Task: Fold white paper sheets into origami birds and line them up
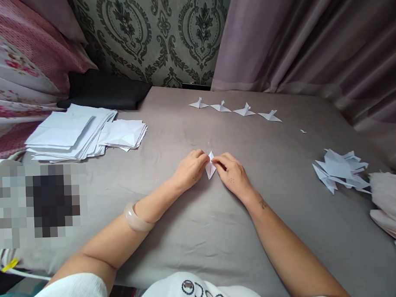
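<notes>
Between my hands, over the middle of the grey cloth surface, is a small diamond-shaped piece of folded white paper (210,169). My left hand (192,167) pinches its left edge with thumb and fingers closed. On the opposite edge, my right hand (231,171) pinches the paper in the same way. The paper's upper tip points away from me and its lower tip toward me. Parts of its sides are hidden behind my fingertips.
Several folded paper cranes (244,110) stand in a row at the back. Left lie a stack of large white sheets (59,131) and smaller paper squares (124,133), near a black folded item (105,89). A pile of folded papers (343,167) lies right, beside bunched pale fabric (390,198).
</notes>
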Available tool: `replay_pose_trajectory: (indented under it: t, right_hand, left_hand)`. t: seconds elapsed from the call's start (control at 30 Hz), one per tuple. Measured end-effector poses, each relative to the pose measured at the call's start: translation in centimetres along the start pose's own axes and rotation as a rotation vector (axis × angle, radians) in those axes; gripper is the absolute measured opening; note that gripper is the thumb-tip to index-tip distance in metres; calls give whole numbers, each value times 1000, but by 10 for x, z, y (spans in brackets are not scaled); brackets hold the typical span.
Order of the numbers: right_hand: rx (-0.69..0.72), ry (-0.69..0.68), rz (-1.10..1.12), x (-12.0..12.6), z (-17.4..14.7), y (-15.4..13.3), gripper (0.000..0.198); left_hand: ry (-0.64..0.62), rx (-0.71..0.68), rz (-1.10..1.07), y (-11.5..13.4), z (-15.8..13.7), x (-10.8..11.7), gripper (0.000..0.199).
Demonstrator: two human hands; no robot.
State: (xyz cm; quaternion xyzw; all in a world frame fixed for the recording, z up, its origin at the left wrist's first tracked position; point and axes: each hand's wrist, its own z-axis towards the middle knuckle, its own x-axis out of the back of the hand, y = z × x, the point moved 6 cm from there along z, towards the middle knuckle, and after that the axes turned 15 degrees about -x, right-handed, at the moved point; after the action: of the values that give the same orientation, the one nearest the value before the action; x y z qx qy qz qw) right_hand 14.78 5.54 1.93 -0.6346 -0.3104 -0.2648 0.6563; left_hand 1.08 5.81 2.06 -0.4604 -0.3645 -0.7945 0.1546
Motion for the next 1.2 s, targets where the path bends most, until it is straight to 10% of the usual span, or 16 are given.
replay_pose_trajectory:
  t: [0.27, 0.53, 0.83, 1.2]
  right_hand:
    - [138, 65, -272, 4, -17, -11, 30]
    - [44, 118, -161, 8, -13, -6, 20]
    - [-87, 93, 91, 9, -2, 6, 14]
    - [-288, -297, 706, 0, 5, 12, 33]
  left_hand:
    - [-7, -8, 28, 13, -5, 8, 21]
    - [174, 258, -177, -12, -7, 7, 7]
    - [176, 255, -333, -16, -4, 1, 6]
    - [199, 193, -771, -7, 0, 4, 20]
